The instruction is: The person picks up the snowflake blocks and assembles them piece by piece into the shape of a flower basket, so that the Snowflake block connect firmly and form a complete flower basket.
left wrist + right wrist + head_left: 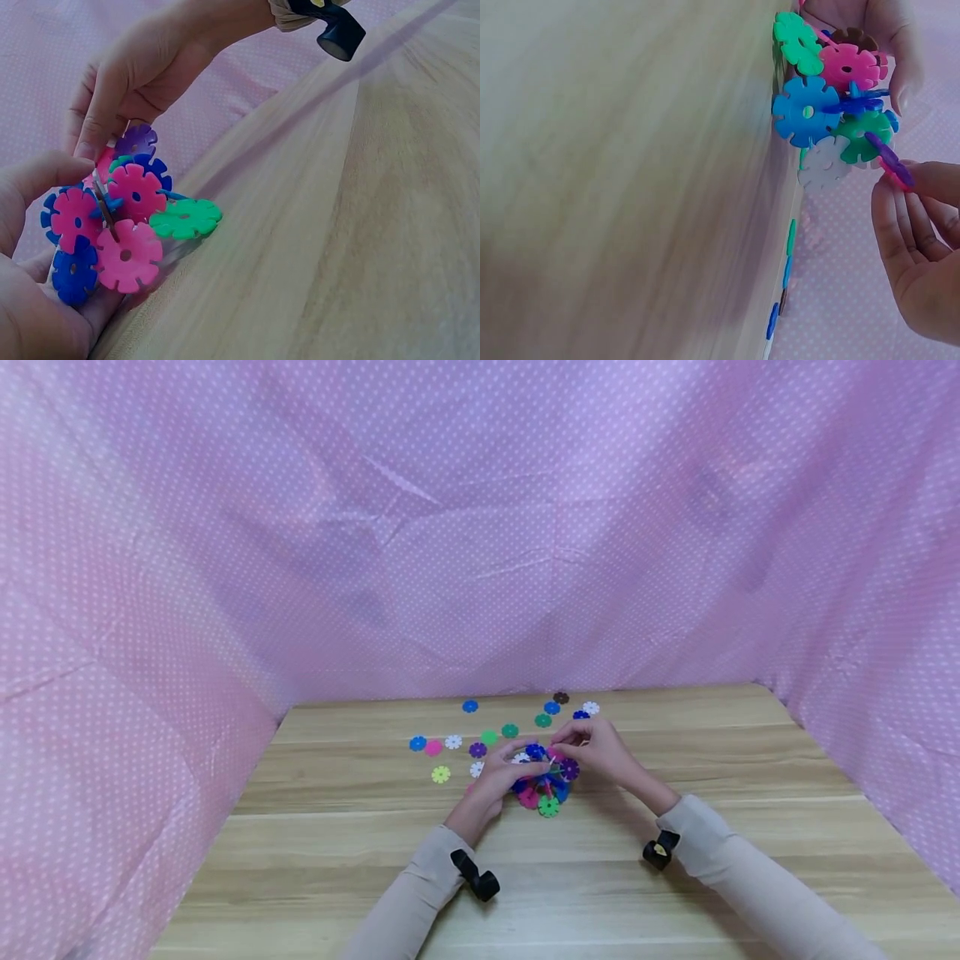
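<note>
A cluster of interlocking plastic flower discs [129, 255] in pink, blue, green, purple and white is gripped by my left hand [495, 779]. The thumb lies over its top side, and the other fingers reach around and under it, partly hidden. At the cluster's right side, my right hand [603, 753] pinches a pink disc [894, 178] between thumb and fingertips. A purple disc [889, 156] overlaps that pink one in the right wrist view. Lowest in the head view, a bright green disc [549, 807] sticks out of the cluster toward the near edge.
Several loose discs lie on the wooden table [375, 860] beyond and left of the hands, among them a yellow disc [440, 774], a blue disc [470, 706] and a brown disc [561, 697]. Pink dotted cloth [480, 527] hangs behind the table and along both sides.
</note>
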Tool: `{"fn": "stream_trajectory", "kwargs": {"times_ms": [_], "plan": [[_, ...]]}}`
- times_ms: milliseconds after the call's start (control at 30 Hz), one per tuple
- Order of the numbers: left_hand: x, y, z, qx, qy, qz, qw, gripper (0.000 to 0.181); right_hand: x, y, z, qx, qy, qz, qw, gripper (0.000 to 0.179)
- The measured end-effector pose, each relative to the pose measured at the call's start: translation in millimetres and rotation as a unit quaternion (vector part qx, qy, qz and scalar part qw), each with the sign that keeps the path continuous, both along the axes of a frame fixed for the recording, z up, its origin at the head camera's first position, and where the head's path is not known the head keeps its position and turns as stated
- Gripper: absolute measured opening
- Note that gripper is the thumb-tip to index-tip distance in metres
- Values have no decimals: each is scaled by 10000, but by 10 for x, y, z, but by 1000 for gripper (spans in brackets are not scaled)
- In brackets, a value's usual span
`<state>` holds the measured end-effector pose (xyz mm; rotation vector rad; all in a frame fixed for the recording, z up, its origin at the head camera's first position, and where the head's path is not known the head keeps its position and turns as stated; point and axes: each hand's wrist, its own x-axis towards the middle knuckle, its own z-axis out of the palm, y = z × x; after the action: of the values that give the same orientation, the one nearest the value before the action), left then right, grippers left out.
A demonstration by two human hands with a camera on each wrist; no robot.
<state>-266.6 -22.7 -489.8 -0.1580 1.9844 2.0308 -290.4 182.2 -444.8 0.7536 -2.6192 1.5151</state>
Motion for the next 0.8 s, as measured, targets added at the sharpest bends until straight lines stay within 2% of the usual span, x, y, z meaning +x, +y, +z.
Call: {"fn": "stream_trajectory", "kwargs": {"times_ms": [400, 800], "plan": [[-25, -9, -15, 189, -6, -205, 9996, 66, -18, 19, 15, -36, -188, -271, 9994, 5], [1, -44, -31, 322, 66, -23, 9995, 63, 30, 37, -25, 22, -594, -418, 9974, 10]]}}
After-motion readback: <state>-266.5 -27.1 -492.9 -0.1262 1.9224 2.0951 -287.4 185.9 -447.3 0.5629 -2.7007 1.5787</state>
